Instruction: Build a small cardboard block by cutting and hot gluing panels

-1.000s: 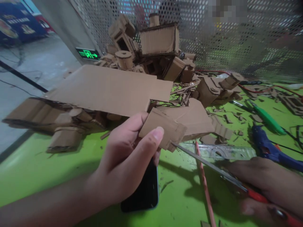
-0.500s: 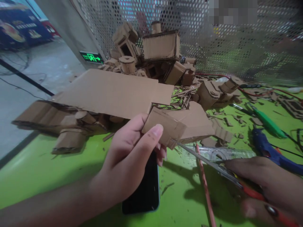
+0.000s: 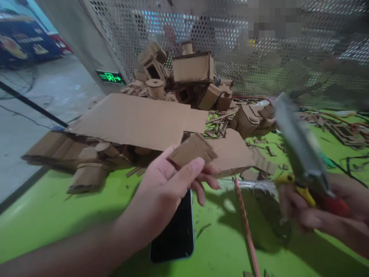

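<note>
My left hand pinches a small folded cardboard piece between thumb and fingers, above the phone lying on the green table. My right hand grips a pair of scissors with red and yellow on the handles. Their grey blades point up and are smeared by motion, apart from the cardboard. Behind the left hand lie a large flat cardboard sheet and a smaller cardboard part.
A pencil and a clear ruler lie between the hands. Cardboard boxes are piled against the perforated metal screen. A cardboard model part sits at left. Cardboard scraps and a red cable are farther back.
The scissors have come away from the cardboard piece and swung upward in my right hand. My left hand has tilted the piece slightly, and its lower fingers have spread.
</note>
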Available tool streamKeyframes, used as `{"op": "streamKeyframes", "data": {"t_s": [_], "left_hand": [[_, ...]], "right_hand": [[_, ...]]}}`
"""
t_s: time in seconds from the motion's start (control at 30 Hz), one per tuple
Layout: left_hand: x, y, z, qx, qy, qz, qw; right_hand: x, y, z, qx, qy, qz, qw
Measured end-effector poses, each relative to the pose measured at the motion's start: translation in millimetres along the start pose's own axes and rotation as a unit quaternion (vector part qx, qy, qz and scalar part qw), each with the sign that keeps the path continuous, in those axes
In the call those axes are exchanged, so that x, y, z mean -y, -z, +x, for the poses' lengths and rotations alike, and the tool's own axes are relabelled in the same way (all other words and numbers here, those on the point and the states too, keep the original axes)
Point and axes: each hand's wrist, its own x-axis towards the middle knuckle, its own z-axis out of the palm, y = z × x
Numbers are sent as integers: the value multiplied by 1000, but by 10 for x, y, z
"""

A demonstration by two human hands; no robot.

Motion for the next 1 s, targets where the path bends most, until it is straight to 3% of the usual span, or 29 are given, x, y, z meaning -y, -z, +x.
{"op": "streamKeyframes", "data": {"t_s": [0.03,0.1,0.23,0.4,0.67,0.87,1.0], "left_hand": [[17,3,-16,16,12,12,1000],[53,-1,-53,44,46,25,998],[94,-24,-110,81,102,35,991],[98,-21,-135,133,128,19,983],[126,33,-99,132,114,-24,984],[99,62,-43,81,84,35,993],[94,69,-40,70,70,39,994]], "right_hand": [[91,-95,49,16,-27,46,998],[258,-302,141,-17,-33,122,992],[448,-644,258,14,-37,265,963],[479,-800,267,47,-43,358,931],[572,-699,293,45,-42,216,974],[371,-474,239,5,-24,102,995],[296,-290,176,41,14,-18,999]]}}
